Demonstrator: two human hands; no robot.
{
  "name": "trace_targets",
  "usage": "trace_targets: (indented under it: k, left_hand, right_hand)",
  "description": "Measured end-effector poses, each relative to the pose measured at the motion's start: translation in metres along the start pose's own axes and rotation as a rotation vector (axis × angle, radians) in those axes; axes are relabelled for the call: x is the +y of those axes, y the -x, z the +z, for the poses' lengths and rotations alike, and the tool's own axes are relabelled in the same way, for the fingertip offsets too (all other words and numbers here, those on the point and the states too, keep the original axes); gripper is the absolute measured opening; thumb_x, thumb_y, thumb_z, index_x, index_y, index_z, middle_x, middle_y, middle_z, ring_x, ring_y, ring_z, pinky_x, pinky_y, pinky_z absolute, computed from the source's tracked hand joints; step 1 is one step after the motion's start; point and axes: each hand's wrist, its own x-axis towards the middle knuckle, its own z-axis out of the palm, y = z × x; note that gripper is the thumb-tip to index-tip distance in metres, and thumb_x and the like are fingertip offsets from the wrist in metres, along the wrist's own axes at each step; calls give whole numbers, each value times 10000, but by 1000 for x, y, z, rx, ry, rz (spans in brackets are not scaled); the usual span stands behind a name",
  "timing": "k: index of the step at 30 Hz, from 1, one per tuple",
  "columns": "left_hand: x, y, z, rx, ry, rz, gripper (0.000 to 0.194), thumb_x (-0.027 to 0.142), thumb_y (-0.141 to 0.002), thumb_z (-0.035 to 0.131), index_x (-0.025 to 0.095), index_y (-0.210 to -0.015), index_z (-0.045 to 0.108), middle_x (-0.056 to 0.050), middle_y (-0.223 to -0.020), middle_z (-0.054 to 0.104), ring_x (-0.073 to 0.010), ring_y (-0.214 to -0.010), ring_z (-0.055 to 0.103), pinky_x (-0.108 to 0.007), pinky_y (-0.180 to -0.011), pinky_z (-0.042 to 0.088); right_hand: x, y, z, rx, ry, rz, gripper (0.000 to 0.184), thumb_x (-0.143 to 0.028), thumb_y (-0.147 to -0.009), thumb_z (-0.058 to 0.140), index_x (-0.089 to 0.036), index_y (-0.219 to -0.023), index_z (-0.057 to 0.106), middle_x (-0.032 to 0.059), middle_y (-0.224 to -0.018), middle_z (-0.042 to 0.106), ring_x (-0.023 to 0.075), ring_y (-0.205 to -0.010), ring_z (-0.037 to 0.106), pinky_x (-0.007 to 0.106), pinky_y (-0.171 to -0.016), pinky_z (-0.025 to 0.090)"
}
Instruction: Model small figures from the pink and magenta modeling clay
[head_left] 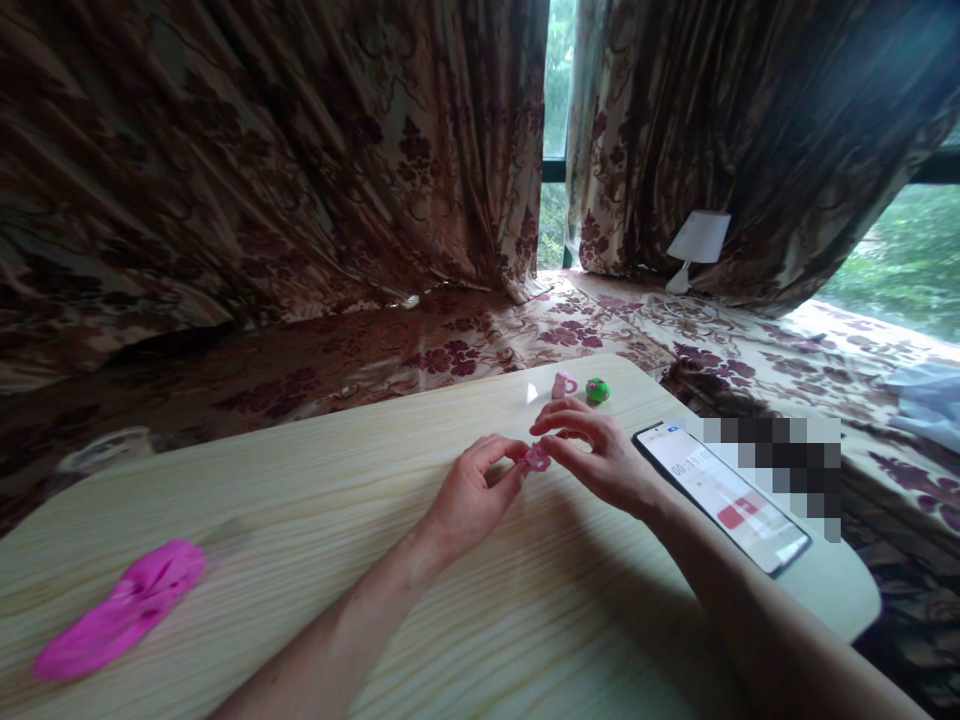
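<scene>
Both my hands meet over the middle of a pale wooden table (300, 520). My left hand (469, 495) and my right hand (600, 455) pinch a small pink piece (537, 458) between their fingertips, just above the tabletop. Beyond them stand a tiny pink cup-shaped figure (562, 385), a small green ball with pink dots (598, 390) and a little white piece (531, 393). A smartphone (720, 495) with a lit screen lies right beside my right wrist.
A bright pink wrapper or cloth (120, 610) lies at the table's near left. Floral curtains (262, 160) hang behind. A floral-covered ledge holds a white lamp (697, 245). The table's right edge curves close by the phone.
</scene>
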Motion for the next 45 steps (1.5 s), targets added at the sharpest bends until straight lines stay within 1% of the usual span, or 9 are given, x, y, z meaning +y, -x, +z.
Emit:
trace_targets:
  k: [4,9,15,22,25,33,37,41,45]
  left_hand:
    - [1,0,1,-5,18,20,193,285,-815,548,192,-939,662,-51,-935,648,-164,-913,576,-278,-867,429]
    - [1,-1,1,-10,21,14,179,277,-814,548,186,-918,660,-54,-918,646,-167,-906,572,-292,-870,432]
    - [2,0,1,-13,37,23,187,282,-810,552,199,-937,662,-50,-932,647,-163,-909,572,-281,-864,432]
    - [2,-1,-1,14,30,-3,208,315,-818,539,171,-923,646,-66,-947,649,-171,-922,578,-294,-875,426]
    - [0,-1,-1,38,21,-6,205,309,-818,543,176,-941,639,-59,-959,650,-162,-923,580,-275,-862,427]
    - [1,-1,0,41,41,-9,228,337,-817,541,179,-945,645,-59,-935,657,-162,-902,587,-282,-863,429]
    - [1,0,0,61,33,-20,217,338,-814,548,180,-927,645,-48,-920,664,-154,-885,594,-264,-845,433]
    - [-1,0,1,51,25,-40,232,335,-814,548,173,-955,638,-53,-956,665,-156,-904,591,-259,-843,432]
    - [-1,-1,0,68,36,-72,246,341,-816,545,173,-968,642,-51,-978,671,-158,-898,595,-255,-828,434]
  right_hand:
    - [0,1,3,-19,-4,-8,101,-197,-823,547,-169,-806,642,45,-935,561,148,-876,557,274,-723,481]
    - [-1,0,3,-3,-30,5,189,-243,-866,495,-165,-757,627,50,-899,569,143,-842,560,271,-716,483]
    - [0,0,2,-39,-47,12,143,-256,-842,536,-171,-810,646,54,-941,571,149,-864,566,269,-717,494]
    - [4,-3,3,124,-32,89,230,-332,-868,482,-176,-864,651,62,-945,603,159,-862,571,262,-690,492]
    - [5,-3,3,81,12,112,218,-328,-838,526,-163,-776,655,61,-912,592,162,-851,567,266,-681,493]
    - [1,-2,1,53,39,81,239,-332,-845,515,-163,-749,654,61,-902,587,159,-853,564,271,-690,491]
    - [5,-1,2,40,24,60,175,-302,-821,555,-168,-755,646,55,-907,581,158,-855,563,277,-693,500]
    - [8,-1,4,85,18,39,161,-271,-827,547,-167,-739,631,54,-897,575,152,-833,565,267,-661,500]
    - [4,-1,2,150,40,-6,115,-246,-837,533,-185,-828,630,52,-921,574,160,-883,555,280,-692,496]
